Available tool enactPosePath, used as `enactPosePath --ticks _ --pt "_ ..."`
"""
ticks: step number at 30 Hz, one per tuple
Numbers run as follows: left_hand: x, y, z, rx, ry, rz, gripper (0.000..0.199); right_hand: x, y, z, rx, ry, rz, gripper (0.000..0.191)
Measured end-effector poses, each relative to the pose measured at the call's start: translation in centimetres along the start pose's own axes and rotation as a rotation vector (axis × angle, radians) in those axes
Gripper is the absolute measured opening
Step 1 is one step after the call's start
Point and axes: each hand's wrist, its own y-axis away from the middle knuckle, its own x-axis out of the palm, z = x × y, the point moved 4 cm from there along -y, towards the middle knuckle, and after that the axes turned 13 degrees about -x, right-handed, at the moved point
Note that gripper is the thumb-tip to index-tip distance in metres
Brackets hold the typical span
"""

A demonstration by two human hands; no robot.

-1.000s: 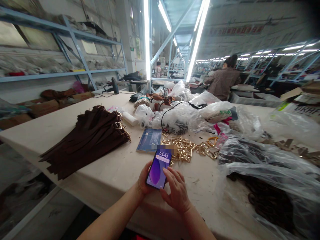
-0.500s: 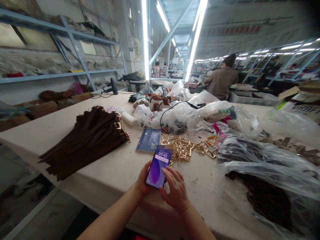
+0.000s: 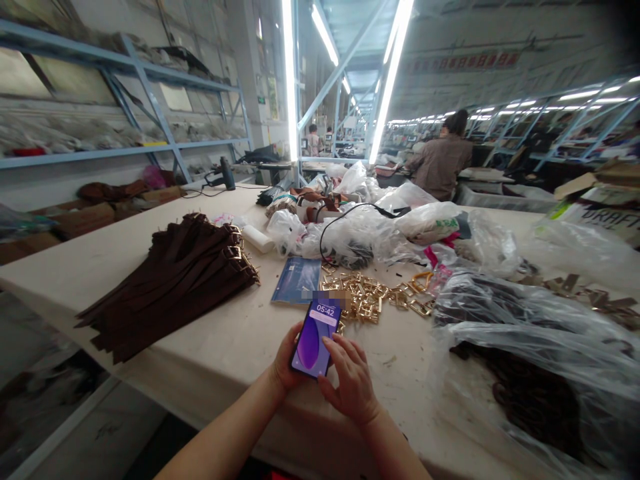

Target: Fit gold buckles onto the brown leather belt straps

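Note:
A smartphone (image 3: pixel 315 337) with a purple lit screen reading 05:42 is held above the table's front part. My left hand (image 3: pixel 287 360) is closed around its left side and back, with most of the fingers hidden beneath. My right hand (image 3: pixel 353 380) hovers at the phone's right edge, fingers apart and bent, a fingertip at the screen and the thumb near the lower corner. Just beyond the phone lies a pile of gold metal buckles (image 3: pixel 363 297), beside a blue booklet (image 3: pixel 297 280). A bundle of dark brown straps (image 3: pixel 175 283) with gold buckles rests to the left.
Clear plastic bags (image 3: pixel 365 233) with contents cover the table's middle and far part. A larger bag with dark brown pieces (image 3: pixel 535 393) lies at right. Pliers with yellow handles (image 3: pixel 423 280) sit by the buckles. Shelving (image 3: pixel 175 143) stands left; another person (image 3: pixel 443 163) is farther back.
Both hands and the phone stay in practically the same place. The view has shifted very slightly, and the person in the background has moved a little.

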Motion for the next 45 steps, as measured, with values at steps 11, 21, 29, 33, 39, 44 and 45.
enactPosePath --ticks 11,21,29,33,39,44,45 --pt "0.05 0.01 0.03 0.006 -0.015 -0.021 0.06 -0.12 0.02 -0.05 0.001 -0.005 -0.004 0.059" --pt "0.44 0.08 0.06 0.001 -0.001 0.007 0.061 -0.14 -0.05 -0.05 0.007 -0.003 -0.002 0.058" --pt "0.21 0.14 0.04 0.005 0.001 -0.02 0.059 -0.25 -0.14 -0.01 0.014 0.001 0.0 0.057" --pt "0.33 0.12 0.05 0.002 0.004 -0.008 0.06 -0.21 -0.13 -0.01 0.02 0.0 -0.005 0.057" --pt "0.26 0.08 0.05 -0.002 0.006 0.0 0.059 -0.01 0.03 -0.13 0.025 -0.014 0.01 0.057" --pt "0.29 0.09 0.06 0.006 -0.004 0.004 0.059 0.04 0.08 -0.21 0.026 -0.019 0.013 0.056" --pt "0.31 0.1 0.07 0.005 -0.007 0.004 0.059 0.01 0.06 -0.21 0.027 -0.017 0.01 0.056"
